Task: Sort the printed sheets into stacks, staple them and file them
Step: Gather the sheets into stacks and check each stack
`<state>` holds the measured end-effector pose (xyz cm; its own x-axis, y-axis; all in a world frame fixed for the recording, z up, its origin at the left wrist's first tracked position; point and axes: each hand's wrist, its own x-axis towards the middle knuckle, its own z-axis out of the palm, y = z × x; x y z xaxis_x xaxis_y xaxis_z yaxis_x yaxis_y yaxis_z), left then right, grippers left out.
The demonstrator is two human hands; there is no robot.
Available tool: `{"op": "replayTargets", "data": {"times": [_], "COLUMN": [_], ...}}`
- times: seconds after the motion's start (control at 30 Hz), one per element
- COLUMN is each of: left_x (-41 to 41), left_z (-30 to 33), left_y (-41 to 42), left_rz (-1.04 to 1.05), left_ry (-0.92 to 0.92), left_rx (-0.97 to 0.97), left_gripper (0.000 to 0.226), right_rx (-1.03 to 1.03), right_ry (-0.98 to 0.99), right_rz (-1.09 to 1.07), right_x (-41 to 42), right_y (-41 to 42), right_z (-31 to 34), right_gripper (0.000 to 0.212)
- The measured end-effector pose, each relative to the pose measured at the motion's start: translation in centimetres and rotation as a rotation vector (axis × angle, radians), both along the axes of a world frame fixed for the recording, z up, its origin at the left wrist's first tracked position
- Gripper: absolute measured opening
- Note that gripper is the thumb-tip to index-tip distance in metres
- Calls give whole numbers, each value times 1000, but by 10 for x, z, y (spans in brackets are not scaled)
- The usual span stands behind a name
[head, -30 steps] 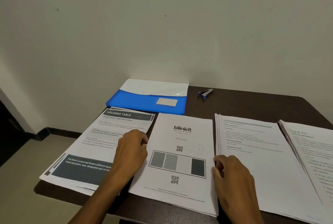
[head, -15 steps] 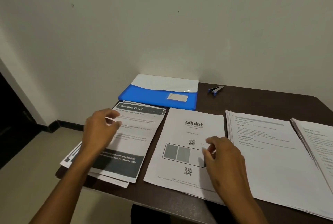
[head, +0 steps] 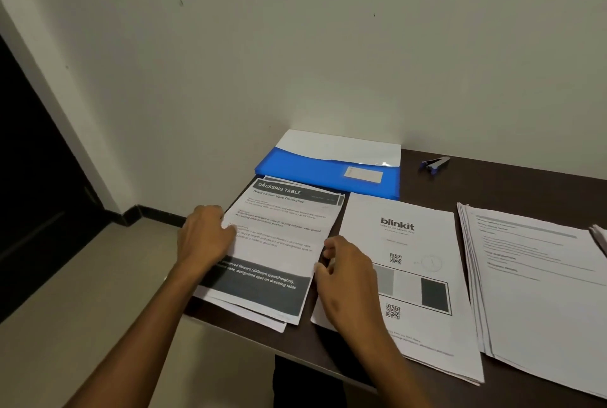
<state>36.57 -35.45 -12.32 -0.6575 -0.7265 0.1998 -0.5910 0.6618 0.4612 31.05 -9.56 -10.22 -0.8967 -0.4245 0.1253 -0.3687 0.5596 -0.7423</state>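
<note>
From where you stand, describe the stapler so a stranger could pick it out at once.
Start at the dark brown table pushed against the pale wall. Along its far edge lies a blue folder; just right of the folder, alone on bare wood, is the stapler. It is small, blue and grey, and the only thing there that is not paper or a folder.

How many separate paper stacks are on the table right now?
4: the DRESSING TABLE stack at left between both hands, the blinkit stack beside it, a text stack further right, and a fourth stack cut off at the right edge.
</note>
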Motion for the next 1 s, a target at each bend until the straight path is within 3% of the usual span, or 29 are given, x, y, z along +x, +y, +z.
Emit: {"op": "replayTargets", "data": {"times": [0.2,0.37,0.57,0.77,0.9,1.0], "left_x": [-3,-9,-10,11,24,22], "left_z": [-3,-1,5,23,55,75], "left_y": [-3,-3,-4,5,16,23], "left_rz": [17,48,100,-14,-128,-222], "left_ry": [77,116,199,653,951,1087], "left_rx": [-6,102,262,518,559,594], "left_gripper": [8,2,14,10,11,14], "right_rx": [-2,-18,-39,-90,-289,-451], "right_ry": [24,10,-12,13,-6,-10], "right_rz": [24,0,-14,30,93,140], "right_x": [6,6,2,-3,-11,-15], "right_y": [-5,-9,-11,-10,-17,-24], "right_z": [-4,-9,-12,-8,13,41], "right_gripper": [27,35,34,34,55,48]}}
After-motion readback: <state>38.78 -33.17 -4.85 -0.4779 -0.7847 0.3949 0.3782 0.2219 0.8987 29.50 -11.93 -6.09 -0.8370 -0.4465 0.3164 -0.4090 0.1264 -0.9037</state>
